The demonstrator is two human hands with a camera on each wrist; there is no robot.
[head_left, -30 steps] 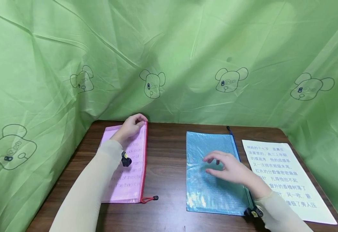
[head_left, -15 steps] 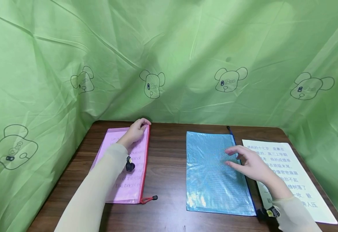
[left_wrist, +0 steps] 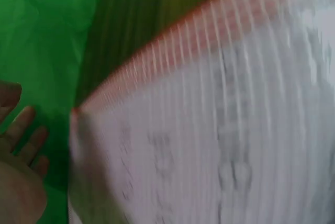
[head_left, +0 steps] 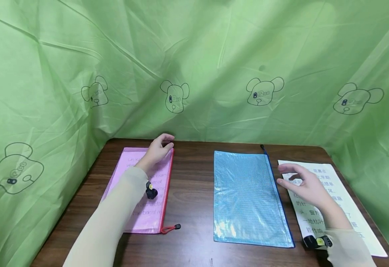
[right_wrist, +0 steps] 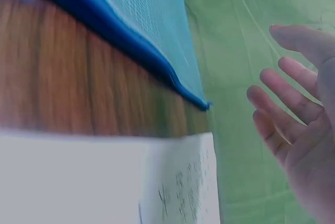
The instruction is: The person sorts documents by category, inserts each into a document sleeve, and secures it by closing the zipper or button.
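Observation:
A pink mesh zipper pouch [head_left: 144,223] with a red zipper edge lies flat on the left, a sheet of printed English text showing through it. My left hand [head_left: 158,150] is over its far right corner; in the left wrist view the loosely bent fingers of that hand [left_wrist: 23,156] hold nothing. On the right, my right hand [head_left: 306,187] hovers over the left part of a white paper [head_left: 346,194] printed with Chinese text. Its fingers are parted and grip nothing, as the right wrist view of the hand [right_wrist: 306,111] shows.
Between the hands lies a blue mesh zipper pouch [head_left: 248,196], its dark blue zipper edge facing the paper. The brown wooden table [head_left: 191,193] meets a green curtain [head_left: 214,74] at the back and sides. A red pull cord [head_left: 169,228] sticks out from the pink pouch's near corner.
My right hand has moved rightward from above the blue pouch to above the paper. My left hand has shifted slightly right, the pink pouch's far corner moved a little too, and its fingers have loosened.

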